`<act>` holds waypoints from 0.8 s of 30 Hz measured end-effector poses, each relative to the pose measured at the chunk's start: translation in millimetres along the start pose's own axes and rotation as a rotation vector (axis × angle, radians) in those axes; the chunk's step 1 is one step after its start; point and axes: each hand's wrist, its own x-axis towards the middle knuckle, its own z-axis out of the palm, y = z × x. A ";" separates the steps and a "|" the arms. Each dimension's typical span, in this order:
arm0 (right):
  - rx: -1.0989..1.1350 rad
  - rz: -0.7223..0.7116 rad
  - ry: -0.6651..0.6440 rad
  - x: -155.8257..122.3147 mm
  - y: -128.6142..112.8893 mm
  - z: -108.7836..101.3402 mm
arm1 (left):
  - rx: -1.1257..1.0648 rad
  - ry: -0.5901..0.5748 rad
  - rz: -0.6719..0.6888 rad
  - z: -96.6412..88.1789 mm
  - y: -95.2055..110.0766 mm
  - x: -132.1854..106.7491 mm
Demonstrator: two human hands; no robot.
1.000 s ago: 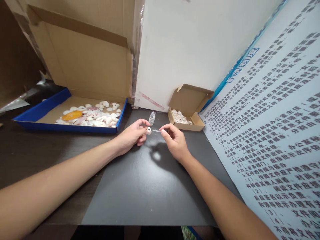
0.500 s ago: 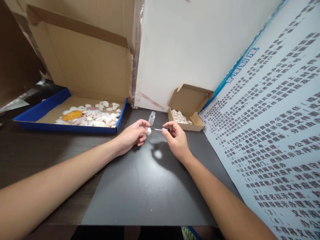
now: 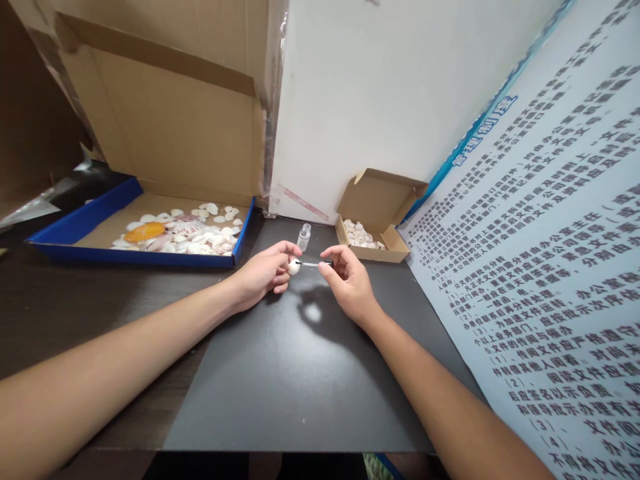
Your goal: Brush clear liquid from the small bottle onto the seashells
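dark matte sheet (image 3: 300, 373) covers the desk, with a white wall behind and a big printed poster (image 3: 540, 267) leaning on the right side. on this sheet the left hand (image 3: 263, 273) is closed in a pinch on a small white shell (image 3: 294, 267), thumb under and first finger over it. the right hand (image 3: 350, 283) is also closed in a pinch, on the dark handle of a thin brush (image 3: 314, 264), and the brush tip touches the shell, as far as i can see.

just behind the hands stands a small open glass bottle (image 3: 303, 237). near it on the right is a small cardboard box (image 3: 373, 230) with little shells inside. well apart on the left a blue tray (image 3: 135, 250) holds many white shells and one orange one.

to do this step well, i think the left hand should keep the shell quiet and turn it only slowly, while the right hand makes short light strokes. the wrists may rest on the sheet for steadiness. too much pressure could push the shell out of the fingers.

compared with half a second ago, the shell is turned so that its ribbed edge shows more, and it sits a little lower. the right hand has moved slightly up and toward the shell. the bottle and both boxes have not moved.
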 end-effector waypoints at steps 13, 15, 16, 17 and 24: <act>-0.007 -0.014 0.016 -0.8 0.5 0.6 | -0.022 -0.024 -0.012 -1.4 -0.9 -0.2; 0.006 -0.012 0.020 -0.9 0.5 0.3 | -0.022 -0.030 -0.013 -1.5 -1.0 -0.3; 0.024 -0.009 0.010 -1.0 0.5 0.2 | -0.021 -0.032 -0.015 -1.3 -0.9 -0.4; 0.041 -0.005 -0.004 -1.1 0.5 0.0 | -0.020 -0.032 -0.016 -1.2 -0.8 -0.5; -0.005 -0.005 0.011 -1.0 1.1 0.6 | -0.009 -0.024 -0.002 1.0 0.5 -2.3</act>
